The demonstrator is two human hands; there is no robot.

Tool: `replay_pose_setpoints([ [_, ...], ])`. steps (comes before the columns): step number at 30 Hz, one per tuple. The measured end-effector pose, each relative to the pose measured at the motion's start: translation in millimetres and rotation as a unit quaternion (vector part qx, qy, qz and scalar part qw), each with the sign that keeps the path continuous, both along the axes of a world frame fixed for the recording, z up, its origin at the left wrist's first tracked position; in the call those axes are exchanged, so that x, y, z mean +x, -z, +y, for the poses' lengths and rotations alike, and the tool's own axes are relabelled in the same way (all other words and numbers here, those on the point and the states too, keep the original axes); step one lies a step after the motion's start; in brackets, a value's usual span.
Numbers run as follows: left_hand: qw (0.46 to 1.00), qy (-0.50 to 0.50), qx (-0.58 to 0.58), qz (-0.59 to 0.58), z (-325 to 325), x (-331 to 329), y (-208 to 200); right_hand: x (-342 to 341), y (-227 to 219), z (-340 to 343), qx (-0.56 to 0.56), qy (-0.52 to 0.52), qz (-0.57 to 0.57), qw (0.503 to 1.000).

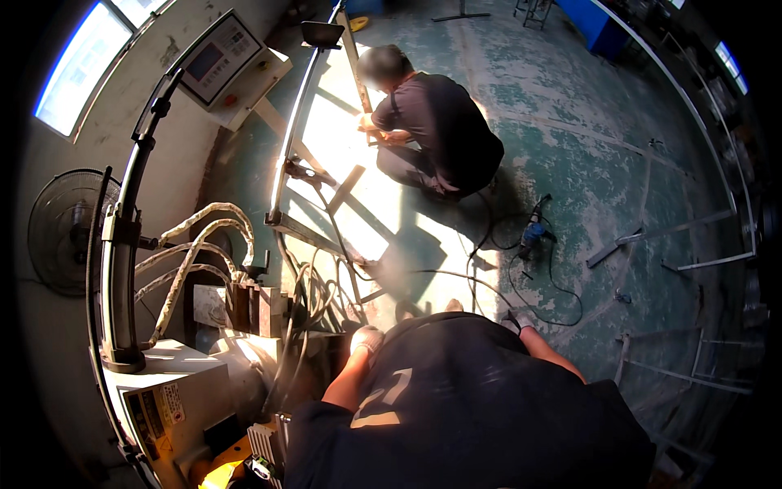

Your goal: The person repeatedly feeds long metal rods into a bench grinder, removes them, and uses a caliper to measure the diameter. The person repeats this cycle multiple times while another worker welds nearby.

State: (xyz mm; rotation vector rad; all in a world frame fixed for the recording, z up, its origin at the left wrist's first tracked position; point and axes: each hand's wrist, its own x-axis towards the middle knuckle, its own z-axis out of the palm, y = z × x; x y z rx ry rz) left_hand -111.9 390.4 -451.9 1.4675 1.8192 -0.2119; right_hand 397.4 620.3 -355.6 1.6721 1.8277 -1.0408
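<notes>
My left hand (368,337), in a pale glove, hangs beside the dark shirt (489,407) that covers my body. It is nearest to the cables by the machine, and its fingers do not show clearly. Partly hidden by the shirt, my right hand (512,321) is low on the other side, close to a black cable (562,322) on the floor. What it holds, if anything, cannot be made out. Tips of my shoes (454,306) show past the shirt. Ahead, another person (444,130) squats with both hands at an upright metal bar (358,73).
At left stands a machine (175,367) with wrapped hoses (195,244), a control panel (220,61) and a fan (69,228). A metal frame (314,236) rises ahead. A blue power tool (535,232) and its cord lie on the floor. Metal frames (717,261) stand at right.
</notes>
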Motion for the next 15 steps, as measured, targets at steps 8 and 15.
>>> replay_pose_setpoints([
  [8, 0.999, 0.043, -0.005, 0.003, 3.4, 1.7, -0.7, 12.7, 29.2, -2.5, 0.025, -0.015, -0.001, 1.0],
  [15, 0.999, -0.026, -0.02, -0.006, -1.4, 5.8, -8.6, 5.0, 16.2, -0.9, 0.014, 0.018, 0.016, 1.0],
])
